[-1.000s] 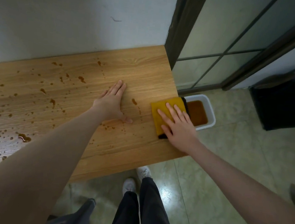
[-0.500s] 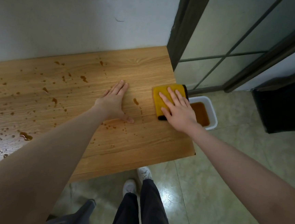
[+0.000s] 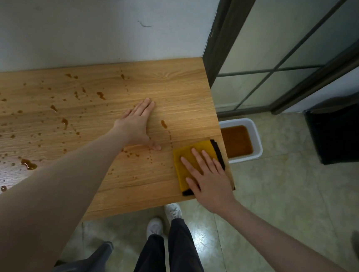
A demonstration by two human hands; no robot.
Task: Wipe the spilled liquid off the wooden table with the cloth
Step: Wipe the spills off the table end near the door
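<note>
A yellow cloth (image 3: 191, 156) with a dark edge lies flat near the right edge of the wooden table (image 3: 178, 88). My right hand (image 3: 208, 179) presses flat on the cloth, fingers spread, covering its near right part. My left hand (image 3: 137, 125) rests palm down on the table, left of the cloth and apart from it. Brown spilled drops (image 3: 100, 95) are scattered over the table, mostly to the left, with a thin trail (image 3: 164, 124) between my two hands and a larger puddle (image 3: 28, 164) near the left front.
A white tub (image 3: 257, 138) of brown liquid stands on the tiled floor just beyond the table's right edge. A dark bin (image 3: 343, 133) sits further right. The wall runs behind the table, and a dark-framed glass door is at the right. My legs and white shoes (image 3: 173, 211) are below the front edge.
My right hand has slid the cloth back toward me along the right edge, after pushing it away half a second earlier. My left hand has stayed planted.
</note>
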